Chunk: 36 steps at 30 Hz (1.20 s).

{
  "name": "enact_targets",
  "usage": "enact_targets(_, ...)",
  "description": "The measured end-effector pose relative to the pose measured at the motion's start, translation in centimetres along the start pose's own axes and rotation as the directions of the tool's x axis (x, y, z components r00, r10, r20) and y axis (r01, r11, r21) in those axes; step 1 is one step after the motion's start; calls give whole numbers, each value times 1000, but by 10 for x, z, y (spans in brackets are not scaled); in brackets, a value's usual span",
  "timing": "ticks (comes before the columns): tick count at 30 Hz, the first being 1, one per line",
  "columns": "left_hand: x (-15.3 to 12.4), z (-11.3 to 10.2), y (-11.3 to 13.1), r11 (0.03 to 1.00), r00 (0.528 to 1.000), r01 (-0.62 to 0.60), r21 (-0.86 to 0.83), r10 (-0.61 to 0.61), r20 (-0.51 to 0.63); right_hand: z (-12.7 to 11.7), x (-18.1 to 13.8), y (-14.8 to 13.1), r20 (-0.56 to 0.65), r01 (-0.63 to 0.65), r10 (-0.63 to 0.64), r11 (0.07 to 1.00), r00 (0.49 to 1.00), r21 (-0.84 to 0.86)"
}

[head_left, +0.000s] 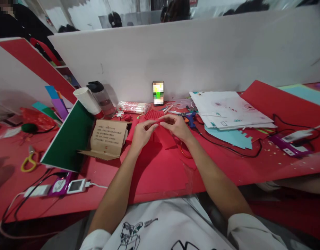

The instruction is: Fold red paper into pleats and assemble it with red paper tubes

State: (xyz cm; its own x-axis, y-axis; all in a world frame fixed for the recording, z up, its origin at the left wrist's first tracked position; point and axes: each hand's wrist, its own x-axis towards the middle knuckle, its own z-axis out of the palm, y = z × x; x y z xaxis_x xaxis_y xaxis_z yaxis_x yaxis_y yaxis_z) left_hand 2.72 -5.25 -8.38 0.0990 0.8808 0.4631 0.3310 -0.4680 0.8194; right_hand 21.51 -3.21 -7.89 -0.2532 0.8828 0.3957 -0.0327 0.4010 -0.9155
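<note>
Both hands meet above the middle of the table, pinching a strip of red paper (163, 138) that is pleated toward its far end. My left hand (145, 132) closes its thumb and fingers on the paper's left side. My right hand (174, 126) pinches the same paper from the right, fingertips almost touching those of the left. Beneath the hands lies a large flat red sheet (160, 170). Just right of my right hand is a blue glue gun (191, 119) with a black cord. The exact fold between the fingertips is hidden.
An open cardboard box (106, 139) and a leaning green board (68, 142) stand at left, with a clear bottle (104, 99) behind. Yellow-handled scissors (30, 161) lie farther left. A phone (158, 93) leans on the white partition (201, 59). White printed sheets (230, 109) and a purple power strip (290, 146) are right.
</note>
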Motion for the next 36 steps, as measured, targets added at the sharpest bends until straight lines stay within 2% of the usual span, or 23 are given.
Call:
enact_targets(3, 0, 1, 0, 999, 1000, -14, 30, 13, 23, -1, 1, 1, -14, 8, -9, 1000, 1000, -18)
enact_targets(12, -1, 1, -4, 987, 997, -77, 140, 80, -14, -1, 1, 1, 16, 28, -26, 994, 1000, -105)
enact_targets(18, -2, 0, -4, 993, 999, -22, 117, 17, 37, -2, 1, 1, 10, 49, -48, 990, 999, -132)
enact_targets(22, -3, 0, 1, 992, 999, -38, 118, 35, 30, -2, 2, 1, 4, 47, -46, 994, 999, -103)
enact_targets(28, -3, 2, 7, 998, 999, -45, 43, 45, 16, -1, 2, 0, -44, 43, -47, 995, 998, -94)
enact_targets(36, -2, 2, 6, 993, 999, 44, -114, -47, -24, 0, 1, 0, -65, 53, -59, 994, 996, -93)
